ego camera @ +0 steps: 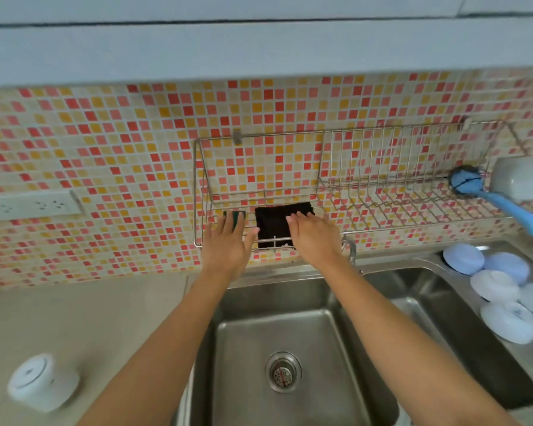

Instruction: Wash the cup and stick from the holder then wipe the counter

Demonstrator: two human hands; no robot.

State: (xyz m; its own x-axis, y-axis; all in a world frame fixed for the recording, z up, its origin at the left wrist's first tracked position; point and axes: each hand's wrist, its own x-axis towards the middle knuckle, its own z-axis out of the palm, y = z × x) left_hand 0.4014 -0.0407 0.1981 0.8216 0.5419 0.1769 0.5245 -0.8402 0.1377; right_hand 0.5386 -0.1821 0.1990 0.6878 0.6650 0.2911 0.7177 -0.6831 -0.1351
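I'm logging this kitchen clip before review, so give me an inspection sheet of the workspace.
Surface: beige counter beside a steel double sink.
Job's things: white cup and blue-handled stick on the wire rack; black cloth and green sponge there too.
Clutter: white container on the counter; white and blue bowls upside down at right.
Grippers: left hand open by the sponge; right hand open over the cloth.
Cables: nothing seen.
Surroundings: mosaic tile wall, wall socket.

beige counter (105, 318) bears a white cup (42, 382) lying on its side.
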